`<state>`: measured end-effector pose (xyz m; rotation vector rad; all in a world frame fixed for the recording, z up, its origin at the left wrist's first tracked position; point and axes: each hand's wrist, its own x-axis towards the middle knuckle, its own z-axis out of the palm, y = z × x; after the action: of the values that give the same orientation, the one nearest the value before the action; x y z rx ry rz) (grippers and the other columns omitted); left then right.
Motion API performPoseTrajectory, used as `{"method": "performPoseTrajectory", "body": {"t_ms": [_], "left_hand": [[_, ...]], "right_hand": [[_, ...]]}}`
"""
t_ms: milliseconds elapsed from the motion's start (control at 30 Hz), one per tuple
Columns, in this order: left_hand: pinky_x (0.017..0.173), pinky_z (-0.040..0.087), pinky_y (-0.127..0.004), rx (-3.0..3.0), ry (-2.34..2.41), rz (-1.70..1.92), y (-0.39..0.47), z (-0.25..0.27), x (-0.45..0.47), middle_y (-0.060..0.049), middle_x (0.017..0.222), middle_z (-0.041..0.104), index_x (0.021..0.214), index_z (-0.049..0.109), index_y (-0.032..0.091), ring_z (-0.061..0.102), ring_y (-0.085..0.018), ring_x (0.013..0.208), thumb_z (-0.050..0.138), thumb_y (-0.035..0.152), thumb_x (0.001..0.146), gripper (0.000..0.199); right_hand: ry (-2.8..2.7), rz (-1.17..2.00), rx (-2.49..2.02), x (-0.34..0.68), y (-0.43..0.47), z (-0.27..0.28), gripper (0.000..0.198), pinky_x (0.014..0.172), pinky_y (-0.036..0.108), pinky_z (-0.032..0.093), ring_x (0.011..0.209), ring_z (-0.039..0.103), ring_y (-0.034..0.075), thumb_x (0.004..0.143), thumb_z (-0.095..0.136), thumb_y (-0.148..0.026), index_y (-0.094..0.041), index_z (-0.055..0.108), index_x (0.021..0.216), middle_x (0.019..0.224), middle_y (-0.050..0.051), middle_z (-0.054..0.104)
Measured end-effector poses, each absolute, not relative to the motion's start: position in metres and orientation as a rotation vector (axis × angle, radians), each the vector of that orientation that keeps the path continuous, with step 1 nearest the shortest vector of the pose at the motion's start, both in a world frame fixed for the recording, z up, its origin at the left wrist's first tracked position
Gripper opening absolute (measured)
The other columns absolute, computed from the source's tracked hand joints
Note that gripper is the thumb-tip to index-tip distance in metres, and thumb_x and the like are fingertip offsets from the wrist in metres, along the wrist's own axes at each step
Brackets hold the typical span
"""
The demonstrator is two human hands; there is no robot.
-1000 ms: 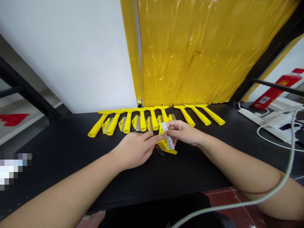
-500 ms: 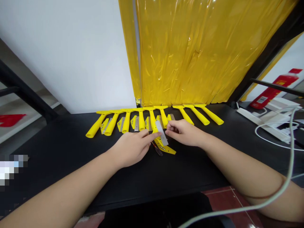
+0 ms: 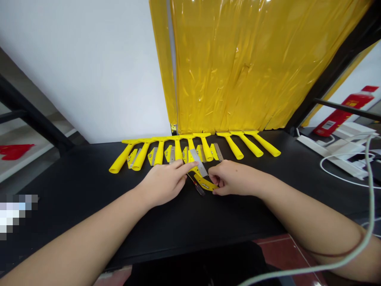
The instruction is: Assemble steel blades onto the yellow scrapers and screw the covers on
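Observation:
My left hand (image 3: 165, 180) is closed on a yellow scraper head, its index finger lying along a flat metal blade (image 3: 200, 163). Most of the yellow part is hidden behind the fingers and the blade. My right hand (image 3: 235, 178) has its fingers curled at the right end of a curved yellow cover plate (image 3: 205, 184), thumb against the tip. Small silver screws (image 3: 205, 185) lie on that plate. Beside it, below the left fingertips, is a small screwdriver (image 3: 199, 189) with a dark handle.
Yellow scraper handles (image 3: 176, 149) stand in a row along the back of the black table (image 3: 166, 228). Smaller yellow plates with metal blades (image 3: 219, 152) lie between them. At right are a red bottle (image 3: 342, 113), white boxes and a white cable (image 3: 370, 190) crossing my right forearm.
My right hand has moved down from beside the blade to the curved yellow plate's right end. The blade in my left hand has shifted slightly up and left.

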<state>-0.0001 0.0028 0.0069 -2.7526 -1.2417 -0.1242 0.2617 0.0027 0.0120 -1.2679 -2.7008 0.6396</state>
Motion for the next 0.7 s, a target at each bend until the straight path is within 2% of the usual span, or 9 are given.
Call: {"method": "performPoseTrajectory", "body": {"t_ms": [100,267,533,700], "left_hand": [[0.07,0.051,-0.031,-2.773,-1.247,-0.116,0.003,0.007,0.0,-0.004,0.111,0.07,0.158,0.042,0.037,0.07,-0.02,0.084,0.039,0.03,0.106,0.053],[0.075,0.053,-0.034,-2.81,-1.269,-0.074,0.004,0.006,-0.001,-0.003,0.119,0.069,0.159,0.04,0.038,0.072,-0.022,0.091,0.039,0.033,0.106,0.053],[0.078,0.054,-0.035,-2.851,-1.234,-0.07,0.004,0.005,-0.001,-0.002,0.121,0.068,0.159,0.039,0.04,0.072,-0.022,0.095,0.038,0.032,0.106,0.054],[0.075,0.053,-0.034,-2.844,-1.235,-0.092,0.003,0.006,-0.001,-0.001,0.12,0.069,0.159,0.039,0.04,0.072,-0.021,0.092,0.039,0.031,0.106,0.053]], "right_hand": [[-2.72,0.629,-1.26,0.266,0.001,0.018,0.021,0.053,0.026,0.036,0.058,0.054,0.013,0.074,0.074,-0.016,-0.021,0.055,0.076,0.069,-0.003,0.063],[-2.708,0.766,-1.292,0.281,0.002,0.023,0.02,0.059,0.024,0.041,0.068,0.062,0.014,0.072,0.07,-0.013,-0.022,0.059,0.087,0.082,-0.002,0.069],[-2.686,0.782,-1.333,0.297,0.008,0.024,0.038,0.059,0.026,0.04,0.07,0.062,0.015,0.071,0.066,-0.009,-0.024,0.064,0.106,0.087,-0.001,0.072],[-2.686,0.748,-1.312,0.298,0.01,0.021,0.034,0.058,0.026,0.039,0.068,0.06,0.015,0.069,0.063,-0.005,-0.023,0.064,0.097,0.082,-0.001,0.07]]}}
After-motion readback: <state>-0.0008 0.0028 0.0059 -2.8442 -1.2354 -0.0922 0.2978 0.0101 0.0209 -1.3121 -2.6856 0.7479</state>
